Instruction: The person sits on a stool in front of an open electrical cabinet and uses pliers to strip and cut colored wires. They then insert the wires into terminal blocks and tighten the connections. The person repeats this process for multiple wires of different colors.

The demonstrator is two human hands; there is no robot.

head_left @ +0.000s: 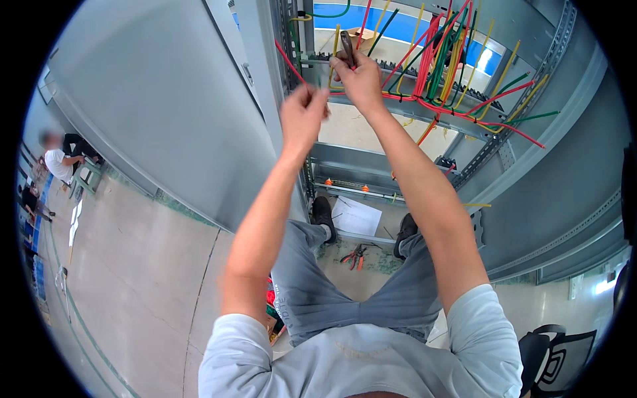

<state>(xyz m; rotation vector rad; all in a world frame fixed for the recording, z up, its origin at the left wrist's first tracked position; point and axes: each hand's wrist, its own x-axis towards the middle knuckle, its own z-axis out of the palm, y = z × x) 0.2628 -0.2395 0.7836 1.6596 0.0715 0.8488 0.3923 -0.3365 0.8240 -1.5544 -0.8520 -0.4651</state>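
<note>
My left hand (304,118), a little smeared by motion, has its fingers pinched at a red wire (289,61) that slants down into them from the upper left. Close on its right, my right hand (361,83) is closed round a dark-handled hand tool (346,44); the fingers hide its working end. Beside that hand a yellow wire (336,50) stands up. Both hands are in front of a metal cabinet frame, at the left end of a wire harness (424,99) of red, green and yellow wires tied along a crossbar.
A grey cabinet door (159,99) stands at left. Loose wire ends stick out at right. Orange-handled pliers (355,257) lie on the floor between my feet, near a white paper sheet (357,215). A person (61,159) sits far left; a black chair (561,358) is lower right.
</note>
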